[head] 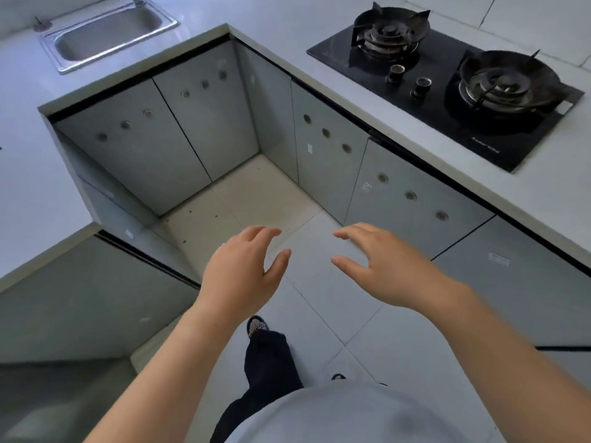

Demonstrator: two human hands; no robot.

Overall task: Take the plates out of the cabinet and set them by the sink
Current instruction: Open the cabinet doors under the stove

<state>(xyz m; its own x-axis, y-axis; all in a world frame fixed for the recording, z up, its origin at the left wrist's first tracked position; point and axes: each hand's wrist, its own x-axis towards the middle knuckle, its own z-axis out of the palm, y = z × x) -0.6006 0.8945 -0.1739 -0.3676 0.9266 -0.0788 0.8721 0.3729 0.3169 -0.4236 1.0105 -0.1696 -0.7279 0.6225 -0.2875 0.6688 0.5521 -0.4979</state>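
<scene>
No plates can be seen. The grey cabinet doors [134, 145] under the tabletop [271, 24] are all closed, and each door has three small round holes in a row. More closed doors [412, 199] run down the right side of the frame, under the stove. The metal sink [108, 33] is in the upper left of the frame, set into the tabletop, with nothing in it.

The two hands are in the middle of the frame, held out in the air over the floor [319, 282]. The left hand [243, 270] has its fingers [259, 233] a little bent and spread apart, and it holds nothing. The right hand [383, 266] is just beside it, palm down, its fingers [355, 233] also apart and holding nothing. The hands do not touch each other or any door.

A black gas stove [447, 84] with two burners and two knobs [396, 71] sits in the upper right. At the bottom are a grey shirt [351, 414], a dark trouser leg [268, 362] and a shoe [257, 326] on the pale floor tiles.
</scene>
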